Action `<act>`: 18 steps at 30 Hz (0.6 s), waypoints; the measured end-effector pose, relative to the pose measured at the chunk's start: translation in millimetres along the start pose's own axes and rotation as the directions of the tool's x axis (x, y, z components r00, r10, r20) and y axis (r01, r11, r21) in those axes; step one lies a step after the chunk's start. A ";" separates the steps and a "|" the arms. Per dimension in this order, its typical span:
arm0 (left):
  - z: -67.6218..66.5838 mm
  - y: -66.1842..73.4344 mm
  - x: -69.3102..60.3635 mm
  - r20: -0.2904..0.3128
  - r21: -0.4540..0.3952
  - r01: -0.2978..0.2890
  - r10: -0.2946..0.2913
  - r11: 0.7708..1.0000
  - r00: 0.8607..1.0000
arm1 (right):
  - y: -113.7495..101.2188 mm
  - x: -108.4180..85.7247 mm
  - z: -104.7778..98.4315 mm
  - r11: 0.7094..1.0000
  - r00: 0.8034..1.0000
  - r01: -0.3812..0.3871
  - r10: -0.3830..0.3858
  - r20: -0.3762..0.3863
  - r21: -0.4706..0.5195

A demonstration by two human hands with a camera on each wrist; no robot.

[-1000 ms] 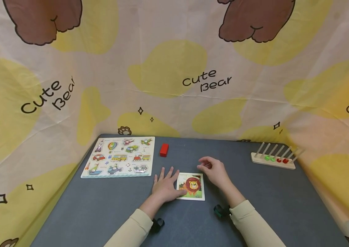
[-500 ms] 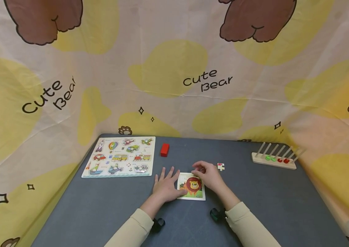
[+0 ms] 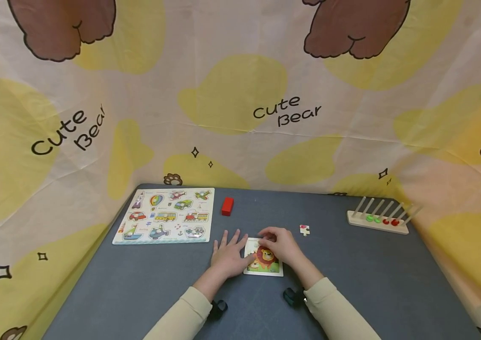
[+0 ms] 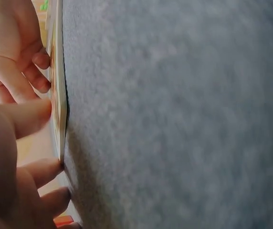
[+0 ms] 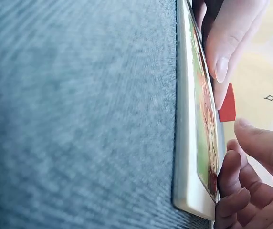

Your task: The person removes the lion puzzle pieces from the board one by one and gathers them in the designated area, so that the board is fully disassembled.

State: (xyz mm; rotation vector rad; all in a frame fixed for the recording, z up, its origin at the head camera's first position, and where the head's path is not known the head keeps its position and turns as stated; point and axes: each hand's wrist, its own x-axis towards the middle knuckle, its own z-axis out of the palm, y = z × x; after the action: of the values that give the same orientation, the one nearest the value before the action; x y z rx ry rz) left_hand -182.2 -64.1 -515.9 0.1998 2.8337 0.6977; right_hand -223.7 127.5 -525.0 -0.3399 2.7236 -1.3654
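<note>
Got lion puzzle (image 3: 271, 267) flat on counter (image 3: 393, 278). Have left hand (image 3: 228, 258) at its left edge, fingers spread, thumb over its face, not grasping. Have right hand (image 3: 282, 245) over its upper right, fingers bent; can't tell if pinching anything. See loose jigsaw piece (image 3: 304, 230) beyond puzzle, to its right. Also see red block (image 3: 227, 207) beyond it, slightly left; vehicle board (image 3: 164, 216) farther left of it; peg stand (image 3: 377, 222) well off to its right.
</note>
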 end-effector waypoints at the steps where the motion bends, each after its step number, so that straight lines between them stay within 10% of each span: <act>1: 0.6 0.0 0.0 -0.007 -0.002 0.002 -0.002 1.000 1.000 | 0.4 0.5 0.7 1.000 1.000 0.001 -0.001 0.008 -0.011; 18: 7.0 3.2 2.4 -0.069 0.052 0.017 -0.014 0.999 0.998 | -6.3 2.0 4.1 0.979 0.994 0.000 0.021 0.104 -0.202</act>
State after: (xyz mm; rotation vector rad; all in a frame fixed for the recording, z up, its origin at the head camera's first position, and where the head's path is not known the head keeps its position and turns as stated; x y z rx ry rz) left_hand -182.5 -57.8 -520.9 0.1650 2.9178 0.6394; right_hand -223.9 120.2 -522.4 -0.3983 2.7749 -1.0379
